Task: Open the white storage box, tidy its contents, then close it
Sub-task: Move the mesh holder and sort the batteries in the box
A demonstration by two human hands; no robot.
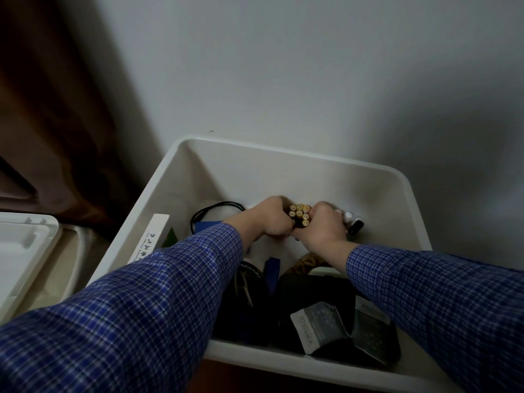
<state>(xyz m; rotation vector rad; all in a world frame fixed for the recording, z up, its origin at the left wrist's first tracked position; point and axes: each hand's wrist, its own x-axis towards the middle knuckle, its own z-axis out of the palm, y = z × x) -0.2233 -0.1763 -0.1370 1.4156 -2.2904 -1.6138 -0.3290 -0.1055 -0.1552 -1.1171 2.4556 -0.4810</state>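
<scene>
Left hand (272,219) and right hand (320,228) both clamped around battery bundle (300,215), inside open white storage box (283,154).
Bundle stood upright between the hands at box's far end, equally near both; lid (22,251) lay off left.

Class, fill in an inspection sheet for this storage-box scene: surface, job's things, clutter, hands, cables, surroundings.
Surface: mostly hidden under the box.
Job's things: white storage box open; its lid lies to the left.
Clutter: bundle of batteries, black pouch, foil packets, long white carton, small bottles.
Hands: left hand and right hand grip the batteries together.
Cables: black cable coiled at the box's back left.
Surroundings: pale wall, dark curtain.
</scene>
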